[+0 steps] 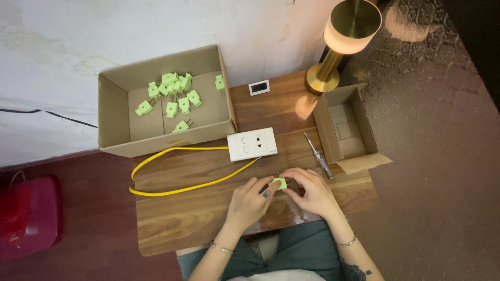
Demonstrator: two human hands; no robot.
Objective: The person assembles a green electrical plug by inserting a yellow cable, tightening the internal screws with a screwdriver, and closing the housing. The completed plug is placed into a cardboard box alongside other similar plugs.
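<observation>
A small light-green plug [280, 183] is pinched between both hands over the near part of the wooden table [182, 213]. My left hand [249, 200] holds its left side with the fingertips. My right hand [308, 190] grips its right side. Just beyond the hands lies a white socket plate [252, 144] with a yellow cable [172, 171] looping out to the left. A screwdriver [318, 155] lies to the right of the plate, close to my right hand.
A cardboard box [120, 140] at the back left holds several light-green plugs [174, 96]. A smaller, open cardboard box [346, 125] stands at the right. A brass lamp [341, 36] and a small white display [259, 87] are at the back. A red object [28, 216] sits on the floor.
</observation>
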